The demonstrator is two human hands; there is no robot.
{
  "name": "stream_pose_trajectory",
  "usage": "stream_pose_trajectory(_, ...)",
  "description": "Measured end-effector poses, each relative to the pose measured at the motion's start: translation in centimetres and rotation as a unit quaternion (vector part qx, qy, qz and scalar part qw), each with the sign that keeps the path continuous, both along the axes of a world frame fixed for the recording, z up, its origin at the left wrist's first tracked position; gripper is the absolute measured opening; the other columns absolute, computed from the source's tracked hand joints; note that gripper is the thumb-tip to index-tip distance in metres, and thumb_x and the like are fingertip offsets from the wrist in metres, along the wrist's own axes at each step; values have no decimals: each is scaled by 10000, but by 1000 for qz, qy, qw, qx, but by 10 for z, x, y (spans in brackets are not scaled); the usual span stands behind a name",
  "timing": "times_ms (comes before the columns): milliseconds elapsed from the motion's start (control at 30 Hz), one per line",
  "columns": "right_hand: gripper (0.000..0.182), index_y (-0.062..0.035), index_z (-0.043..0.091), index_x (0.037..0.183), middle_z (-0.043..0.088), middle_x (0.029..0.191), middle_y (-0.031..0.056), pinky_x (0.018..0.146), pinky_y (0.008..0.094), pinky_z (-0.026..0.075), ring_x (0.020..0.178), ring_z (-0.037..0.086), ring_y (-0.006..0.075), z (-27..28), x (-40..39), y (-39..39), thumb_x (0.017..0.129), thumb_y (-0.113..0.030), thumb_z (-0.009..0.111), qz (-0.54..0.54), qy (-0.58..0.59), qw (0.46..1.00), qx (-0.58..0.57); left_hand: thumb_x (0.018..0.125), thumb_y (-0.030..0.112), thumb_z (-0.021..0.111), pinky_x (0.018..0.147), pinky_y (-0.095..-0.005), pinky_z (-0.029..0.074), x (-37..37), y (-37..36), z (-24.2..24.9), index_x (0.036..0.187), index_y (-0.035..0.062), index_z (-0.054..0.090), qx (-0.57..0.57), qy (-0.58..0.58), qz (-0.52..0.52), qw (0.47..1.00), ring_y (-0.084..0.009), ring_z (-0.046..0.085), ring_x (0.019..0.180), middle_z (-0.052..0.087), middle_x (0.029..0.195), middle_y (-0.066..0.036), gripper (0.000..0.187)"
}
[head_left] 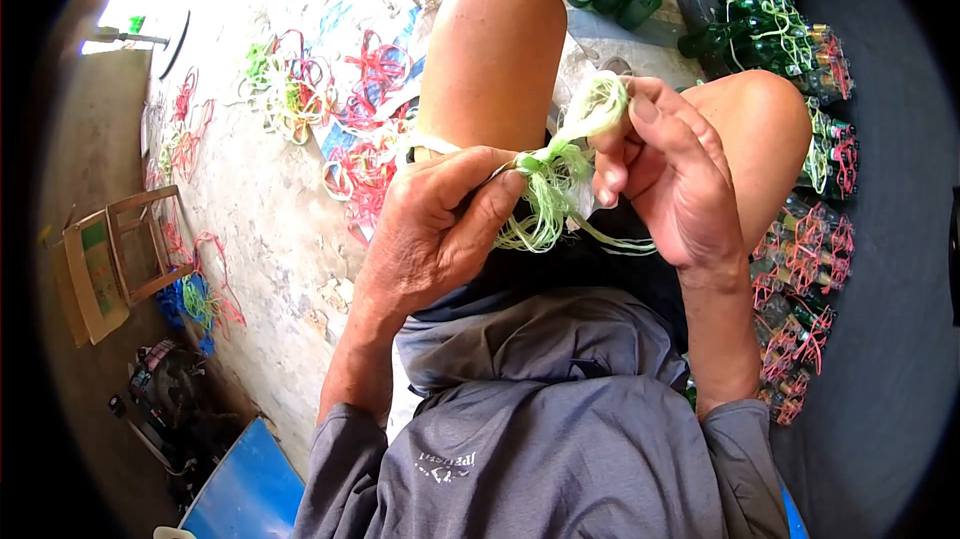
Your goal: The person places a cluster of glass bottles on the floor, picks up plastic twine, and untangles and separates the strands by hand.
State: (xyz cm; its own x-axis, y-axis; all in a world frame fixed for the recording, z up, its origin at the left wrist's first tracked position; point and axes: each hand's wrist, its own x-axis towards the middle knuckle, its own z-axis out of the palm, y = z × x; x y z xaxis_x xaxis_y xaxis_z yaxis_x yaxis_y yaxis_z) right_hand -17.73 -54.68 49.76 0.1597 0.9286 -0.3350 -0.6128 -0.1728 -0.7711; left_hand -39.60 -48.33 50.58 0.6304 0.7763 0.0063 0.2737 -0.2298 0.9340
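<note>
- The left hand is closing around one end of a bundle of pale green string, thumb and fingers pinching it tight just above the lap.
- The right hand is gripping the other end, fingers curled narrowly around a looped tuft of the same string, raised between the two bare knees.
- The bundle is hanging in the air between both hands, with loose strands trailing down toward the dark shorts.
- Likely risk: the thin strands are lying tangled and frayed, so a loop could be slipping out of the pinch or knotting where it is not wanted if the pull is uneven.
- Another risk, as a judgement: trailing ends could be snagging on the fingers or clothing.
- Green bottles tied with pink and green string are lying in rows just beside the right knee, near enough for an elbow to be knocking them.
- Heaps of pink and green string loops are lying on the concrete floor to the left; a small wooden stool is standing farther off.
- Small writing is showing on the grey shirt, upside down and too blurred to read.
</note>
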Motion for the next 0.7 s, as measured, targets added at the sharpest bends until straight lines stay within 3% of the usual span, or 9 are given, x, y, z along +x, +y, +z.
stream_pose_trajectory(100,241,-4,617,1183,696,909,51,638,251,529,667,606,100,7,-6,-6,1052,-202,577,-34,-67,996,45,1046,130,601,593,-320,478,-2,1,11,1023,-32,704,-61,11,10,998,-141,579,617,605,672,-65,193)
stream_pose_trajectory(233,163,2,632,1152,658,881,4,679,215,502,691,549,45,-4,-5,-21,1002,-61,631,-38,-264,962,64,1055,143,597,591,-306,462,-3,1,10,1031,-33,701,-71,0,16,997,-117,541,617,590,674,-42,205)
stream_pose_trajectory(267,99,3,659,1072,645,849,-20,687,207,483,692,535,24,-3,-6,-24,974,-13,662,-17,-288,955,74,1054,141,599,594,-305,463,-3,0,9,1036,-32,700,-72,4,22,997,-116,544,620,596,680,-42,202)
stream_pose_trajectory(367,54,15,688,943,666,802,19,634,228,483,674,580,42,-3,-26,-26,960,-36,697,7,-354,928,117,1051,135,605,606,-302,468,-2,-3,3,1062,-30,700,-39,-10,30,999,-117,560,636,615,699,-46,191)
stream_pose_trajectory(700,80,22,712,966,683,839,56,650,245,528,714,659,93,-8,-46,-12,896,16,751,-41,-340,932,117,1037,83,609,683,-311,515,6,-13,1,1127,-30,697,-17,-14,62,998,-178,662,736,684,804,-117,169)
